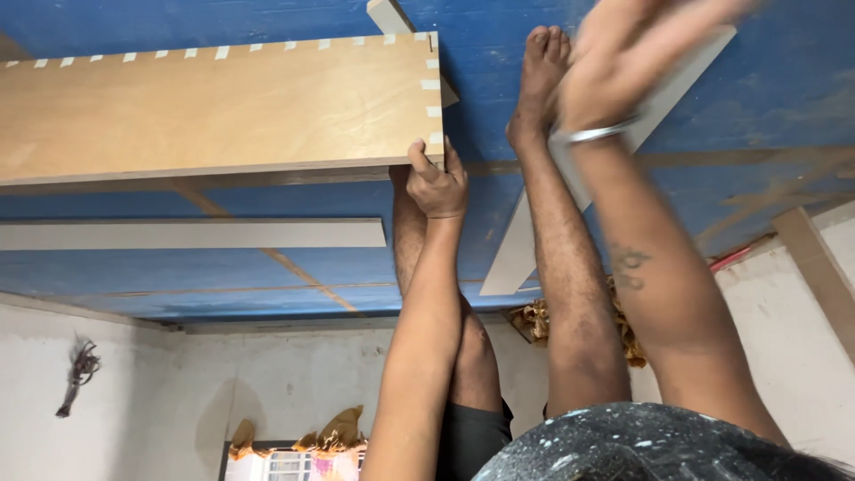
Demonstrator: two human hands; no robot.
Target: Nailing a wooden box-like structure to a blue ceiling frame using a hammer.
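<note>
The pale plywood box shows light finger joints along its edges. The left hand curls closed on its corner. The blurred right hand lies flat, fingers open, on a grey strip.

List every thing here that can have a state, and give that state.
left hand, closed on a corner of the wooden panel.
right hand, blurred, fingers stretched out against the slanted grey strip.
wooden panel, gripped at one corner, over the blue floor.
slanted grey strip, one end under the right hand.
level grey strip, lying on the blue floor, untouched.
</note>
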